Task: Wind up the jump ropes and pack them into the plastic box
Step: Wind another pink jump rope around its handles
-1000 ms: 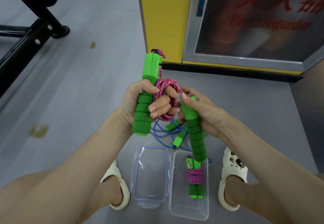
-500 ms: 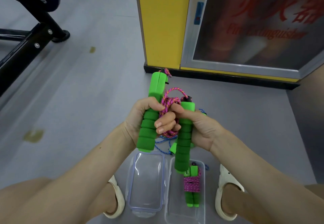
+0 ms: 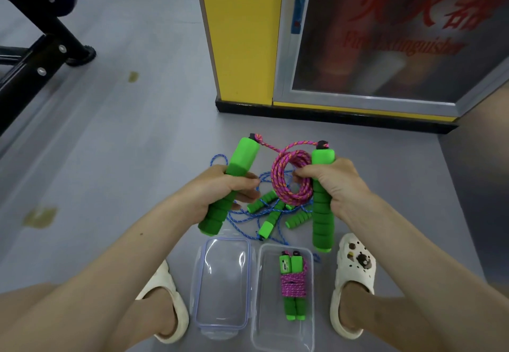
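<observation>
L hand (image 3: 224,189) is clenching round the middle of one green foam handle (image 3: 243,158). That handle is tilting up and slightly R, its lower end hanging above the floor (image 3: 124,158). R hand (image 3: 334,183) is grasping the second handle (image 3: 322,214), held near upright, w/ its fingertips (image 3: 301,175) also pinching the pink rope coil (image 3: 289,183). Coil is hanging btwn the two handles, touching the R one and apart from the L one. A short pink strand is running from each handle top toward it.

Under the hands a loose blue rope pile (image 3: 245,223) w/ small green handles is lying on the floor, just beyond the far edges of box and lid.

Clear plastic box (image 3: 283,338) is sitting open btwn the feet. Its lid (image 3: 223,296) is lying just L, long edges side by side. One wound rope bundle (image 3: 293,285) is lying inside the box, nearer the R wall, leaving a strip of room along the L wall.

L slipper (image 3: 168,293) and R slipper (image 3: 355,266) are flanking lid and box. Yellow pillar (image 3: 242,34) and glass cabinet (image 3: 385,48) are standing ahead, well apart from the hands. Black metal frame (image 3: 27,76) is standing at far L.
</observation>
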